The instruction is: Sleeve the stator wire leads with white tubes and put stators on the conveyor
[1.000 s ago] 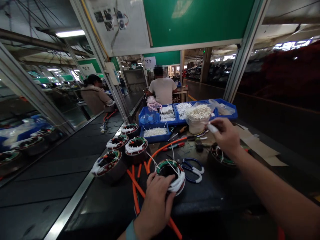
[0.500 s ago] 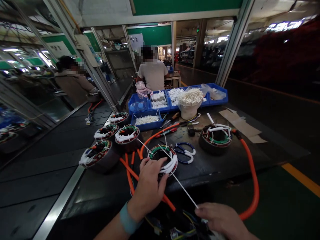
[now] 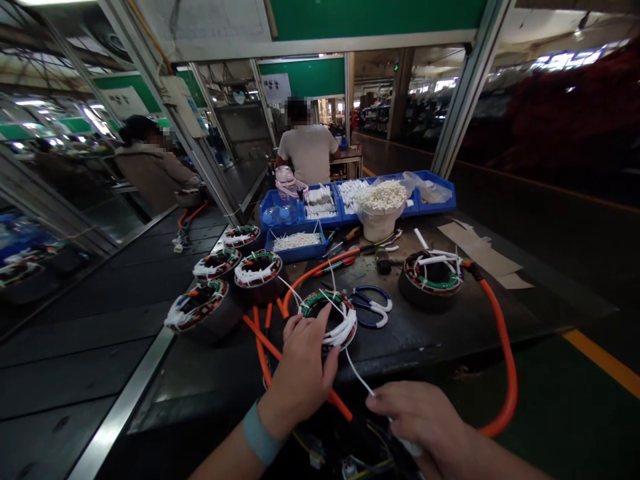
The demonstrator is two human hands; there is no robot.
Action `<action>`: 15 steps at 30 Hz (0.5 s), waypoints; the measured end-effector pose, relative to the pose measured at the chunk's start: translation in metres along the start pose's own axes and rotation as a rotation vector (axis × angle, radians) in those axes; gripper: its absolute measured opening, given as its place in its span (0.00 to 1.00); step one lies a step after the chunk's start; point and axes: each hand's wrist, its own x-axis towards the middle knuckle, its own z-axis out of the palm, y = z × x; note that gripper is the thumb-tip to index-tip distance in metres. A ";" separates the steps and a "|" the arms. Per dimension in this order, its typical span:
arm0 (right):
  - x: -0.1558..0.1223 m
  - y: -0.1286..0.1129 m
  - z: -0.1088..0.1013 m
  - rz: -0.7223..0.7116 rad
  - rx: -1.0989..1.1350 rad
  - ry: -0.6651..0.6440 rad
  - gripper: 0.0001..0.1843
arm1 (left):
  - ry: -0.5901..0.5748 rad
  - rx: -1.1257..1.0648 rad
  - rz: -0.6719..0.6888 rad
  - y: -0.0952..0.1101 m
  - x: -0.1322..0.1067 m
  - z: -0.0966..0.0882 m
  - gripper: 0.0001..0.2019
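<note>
My left hand [image 3: 300, 367] rests on the near rim of a wound stator ring [image 3: 327, 320] with white lacing, fingers curled over it. From that ring a thin white tie [image 3: 357, 373] runs down to my right hand [image 3: 425, 427], which is closed in a pinch on its end near the bench's front edge. Blue-handled scissors [image 3: 371, 308] lie just right of the ring. Another stator ring [image 3: 433, 277] sits further right, with an orange hose [image 3: 505, 353] curving past it.
Several more stator rings [image 3: 203, 307] stand at the left by a dark conveyor. Blue bins [image 3: 295, 243] of white ties and a white tub [image 3: 380, 213] stand at the back. Orange cables [image 3: 265, 340] cross the bench. Two people sit beyond.
My right hand came back from the white tub to the bench's front edge, then pulled the white tie slightly closer. The left hand stayed on the ring.
</note>
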 end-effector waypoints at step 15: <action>-0.029 -0.012 -0.004 0.074 0.041 -0.005 0.14 | 0.032 -0.004 0.019 -0.002 0.001 0.001 0.24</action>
